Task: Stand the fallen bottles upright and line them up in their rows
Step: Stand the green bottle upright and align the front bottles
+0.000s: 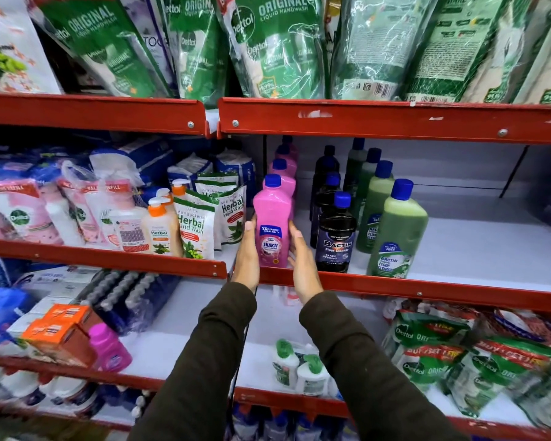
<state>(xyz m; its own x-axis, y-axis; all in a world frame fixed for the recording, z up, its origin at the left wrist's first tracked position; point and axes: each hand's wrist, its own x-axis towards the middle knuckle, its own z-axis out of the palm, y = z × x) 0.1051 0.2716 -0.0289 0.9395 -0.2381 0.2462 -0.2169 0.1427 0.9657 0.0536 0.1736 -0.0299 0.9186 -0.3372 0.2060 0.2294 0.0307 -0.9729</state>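
A pink Shakti bottle (pixel 272 218) with a blue cap stands upright at the front of the middle shelf (pixel 427 290), heading a row of pink bottles. My left hand (pixel 247 256) presses its left side and my right hand (pixel 303 265) presses its right side, so the bottle is held between them. To the right stand a row of black Bactin bottles (pixel 336 237) and a row of green Bactin bottles (pixel 398 230), all upright with blue caps.
Herbal hand wash pouches (pixel 193 229) and pump bottles (pixel 158 227) crowd the shelf left of the pink row. Green refill pouches (pixel 277 46) hang over the red shelf lip above. White shelf surface shows to the right of the green bottles. On the lower shelf stand small white bottles (pixel 299 367).
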